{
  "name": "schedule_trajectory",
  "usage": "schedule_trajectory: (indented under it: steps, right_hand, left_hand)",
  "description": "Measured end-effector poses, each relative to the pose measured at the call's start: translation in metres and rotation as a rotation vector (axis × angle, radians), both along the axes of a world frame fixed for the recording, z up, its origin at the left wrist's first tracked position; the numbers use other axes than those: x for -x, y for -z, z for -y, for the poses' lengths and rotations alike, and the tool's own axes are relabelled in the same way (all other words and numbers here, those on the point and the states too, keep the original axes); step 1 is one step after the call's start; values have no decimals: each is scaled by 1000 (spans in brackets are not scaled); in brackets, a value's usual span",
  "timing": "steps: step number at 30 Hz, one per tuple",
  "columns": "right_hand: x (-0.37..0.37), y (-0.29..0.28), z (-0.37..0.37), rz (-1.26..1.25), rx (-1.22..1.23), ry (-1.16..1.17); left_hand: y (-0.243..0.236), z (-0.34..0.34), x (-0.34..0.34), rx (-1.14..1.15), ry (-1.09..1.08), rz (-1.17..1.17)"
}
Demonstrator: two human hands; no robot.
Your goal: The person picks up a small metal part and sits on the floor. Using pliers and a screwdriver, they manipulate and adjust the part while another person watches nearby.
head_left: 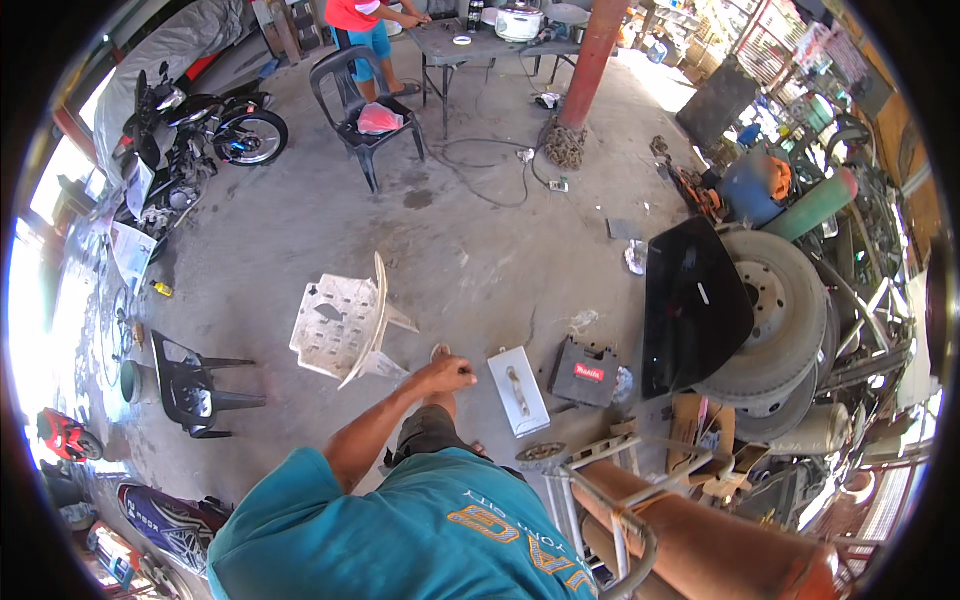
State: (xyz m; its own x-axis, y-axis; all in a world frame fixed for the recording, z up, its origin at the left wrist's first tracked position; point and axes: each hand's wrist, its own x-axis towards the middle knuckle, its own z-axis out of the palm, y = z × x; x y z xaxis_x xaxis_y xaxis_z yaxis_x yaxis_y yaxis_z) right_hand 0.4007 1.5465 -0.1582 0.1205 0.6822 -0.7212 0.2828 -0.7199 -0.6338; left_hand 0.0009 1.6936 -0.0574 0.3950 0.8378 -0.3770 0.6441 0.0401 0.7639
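Note:
Over my bent knee, my left hand (pixel 452 374) is held out with its fingers curled closed. A small dark patch shows at the fingers, and I cannot make out whether it is a held thing. To the left of this hand stands a dirty white plastic chair (pixel 335 318) with a holed seat. Right of it, a light grey metal box (pixel 519 392) with a handle on its lid lies on the floor. A dark grey tool case (pixel 584 371) with a red label sits beside that box. My right arm (pixel 700 520) is bent close at the lower right, its hand out of sight.
A metal tube frame (pixel 615 470) stands near my right arm. Farther right are a dark glass panel (pixel 695 300), a wheel (pixel 780 310) and piled scrap. A black chair (pixel 195 385) and motorcycle (pixel 200 130) are at left. Another person (pixel 365 40) stands by the far table (pixel 450 45).

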Motion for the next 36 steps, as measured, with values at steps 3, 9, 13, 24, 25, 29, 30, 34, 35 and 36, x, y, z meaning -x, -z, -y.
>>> schedule_trajectory:
  steps: [3, 9, 13, 24, 25, 29, 30, 34, 35, 36]
  right_hand:
    - [10, -4, -80, 12, -6, 19]
    - [34, -28, -192, 61, 67, 49]
    - [45, -35, -247, 104, 127, 8]
    - [37, 1, -414, 280, 200, -393]
    - [33, 4, -439, 294, 195, -442]
    - [36, 15, -539, 250, 140, -632]
    - [16, 8, -559, 289, 141, -647]
    - [11, 3, -664, 278, 89, -861]
    - [0, -9, -697, 330, 82, -877]
    - [5, -18, -728, 350, 68, -907]
  left_hand:
    - [-20, -75, 37, -37, -244, 161]
    - [-50, -202, 130, -112, -636, 191]
    - [-34, -260, 182, -65, -662, 125]
    - [44, -348, 194, 128, -819, -8]
    - [66, -346, 200, 189, -823, -54]
    - [155, -278, 248, 332, -935, 209]
    - [141, -307, 226, 544, -990, 171]
    - [121, -317, 244, 766, -1225, 233]
    - [110, -355, 224, 694, -1237, 138]
    - [101, -375, 226, 665, -1270, 155]
